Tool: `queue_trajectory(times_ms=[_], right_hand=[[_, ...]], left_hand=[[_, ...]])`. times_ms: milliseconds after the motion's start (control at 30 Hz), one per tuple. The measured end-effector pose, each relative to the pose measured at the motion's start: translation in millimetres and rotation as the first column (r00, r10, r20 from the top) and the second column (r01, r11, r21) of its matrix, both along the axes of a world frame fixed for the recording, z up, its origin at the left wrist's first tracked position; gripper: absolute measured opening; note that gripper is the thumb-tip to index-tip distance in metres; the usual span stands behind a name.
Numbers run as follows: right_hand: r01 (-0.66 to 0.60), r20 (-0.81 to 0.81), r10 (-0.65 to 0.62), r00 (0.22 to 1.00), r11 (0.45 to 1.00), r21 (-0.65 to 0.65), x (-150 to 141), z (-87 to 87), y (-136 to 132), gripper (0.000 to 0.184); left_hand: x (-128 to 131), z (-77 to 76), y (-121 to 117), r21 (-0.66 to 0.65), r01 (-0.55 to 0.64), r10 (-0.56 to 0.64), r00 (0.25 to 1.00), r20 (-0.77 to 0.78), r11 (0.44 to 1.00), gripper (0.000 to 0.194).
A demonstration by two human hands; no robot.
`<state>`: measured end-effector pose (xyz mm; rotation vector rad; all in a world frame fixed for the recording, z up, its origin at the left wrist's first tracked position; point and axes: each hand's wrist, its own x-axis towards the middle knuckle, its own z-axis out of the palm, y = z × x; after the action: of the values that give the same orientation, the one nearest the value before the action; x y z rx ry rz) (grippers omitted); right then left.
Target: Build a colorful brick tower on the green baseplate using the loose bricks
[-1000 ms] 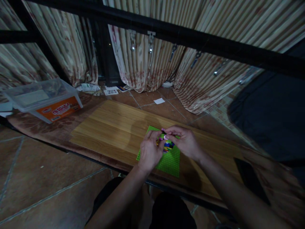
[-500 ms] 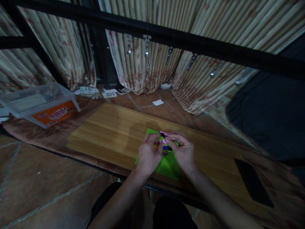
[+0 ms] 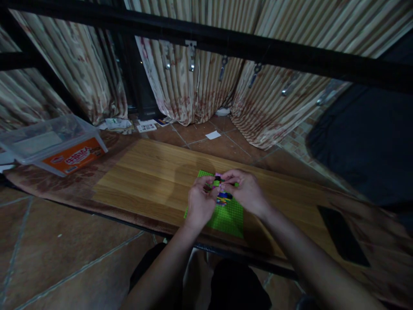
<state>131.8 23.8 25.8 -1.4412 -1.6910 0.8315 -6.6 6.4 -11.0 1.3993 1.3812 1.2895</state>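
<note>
A bright green studded baseplate [image 3: 227,223] lies on the wooden board. Over it is a small build of colourful toy bricks [image 3: 223,197], with blue, yellow, pink, green and black pieces showing. My left hand [image 3: 200,201] is closed on the left side of this build, thumb toward the middle. From the right, my right hand [image 3: 248,192] pinches at its upper part, near a pink piece. Fingers hide much of the build, so I cannot tell whether it is attached to the baseplate.
The wooden board [image 3: 138,172] rests on a brown cloth-covered bench. A clear plastic box [image 3: 69,150] with an orange label stands at the left. A dark flat object [image 3: 342,236] lies at the right. Behind are striped curtains [image 3: 206,92] and a dark metal bar [image 3: 238,41].
My right hand has shifted slightly up and left over the bricks, its fingers closer to the top pieces. More of the blue and yellow bricks shows. The camera view has moved a little.
</note>
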Motion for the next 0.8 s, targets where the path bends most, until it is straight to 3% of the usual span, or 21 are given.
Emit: queue_trajectory(times_ms=[200,367,500,600,700,800], right_hand=[[0.026,0.149,-0.040,0.988,0.995,0.096,-8,-1.7,-5,0.011],[0.066,-0.036,-0.059,0.998,0.965,0.255,-2,-4.3,-19,0.009],[0.237,-0.218,-0.158,0.963,0.882,0.407,13,3.1,-35,0.017],[0.343,-0.273,-0.255,0.928,0.871,0.353,30,-5.8,-63,0.020],[0.454,-0.242,-0.399,0.884,0.857,0.243,66,-34.4,-105,0.027],[0.621,-0.042,-0.626,0.779,0.760,0.192,127,-64.5,-151,0.040]], left_hand=[[-1,-3.9,0,0.011,-0.011,0.012,0.999,-0.041,1.000,0.026],[-7,0.2,0,0.033,0.011,-0.006,0.989,-0.148,0.999,0.031],[-24,3.8,-8,-0.004,-0.051,0.049,0.981,-0.189,0.999,0.037],[-43,-1.5,-30,-0.021,-0.031,0.026,0.977,-0.211,0.999,0.034],[-68,-20.0,-69,-0.003,0.000,-0.001,0.959,-0.282,1.000,0.032],[-97,-47.1,-112,0.052,0.038,-0.014,0.915,-0.403,0.998,0.030]])
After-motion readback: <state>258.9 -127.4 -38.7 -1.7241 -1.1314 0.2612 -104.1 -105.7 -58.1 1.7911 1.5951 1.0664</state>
